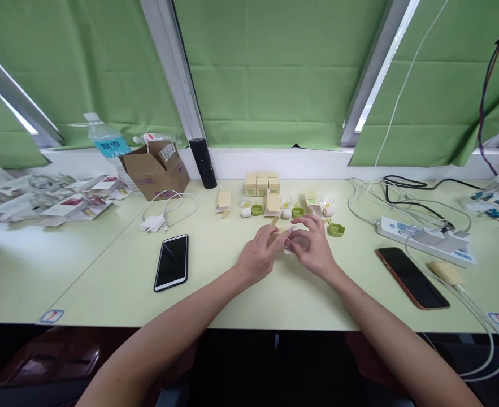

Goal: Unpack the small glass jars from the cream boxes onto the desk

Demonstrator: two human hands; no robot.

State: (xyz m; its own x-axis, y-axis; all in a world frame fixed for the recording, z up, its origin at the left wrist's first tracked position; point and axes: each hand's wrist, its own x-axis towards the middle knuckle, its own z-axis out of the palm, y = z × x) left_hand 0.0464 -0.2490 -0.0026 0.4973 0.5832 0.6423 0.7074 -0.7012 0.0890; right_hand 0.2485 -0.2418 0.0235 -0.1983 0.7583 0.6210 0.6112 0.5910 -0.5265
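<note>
1. Small pale carton (289,250), mostly hidden by fingers, between both hands, just above or on the table (215,308); cannot tell which.
2. Likely to crease or tear at a thin edge, if pinched too hard or pulled unevenly.
3. Could knock the green holder (336,229), with a rightward swing.
4. Left hand (255,254): fingers curled, thumb stretched forward, closed on the near left side.
5. Right hand (312,246): fingers arched, tips and thumb pinching the right side.

A small pale piece (289,250), mostly hidden, is held near pale cartons (272,202).
</note>
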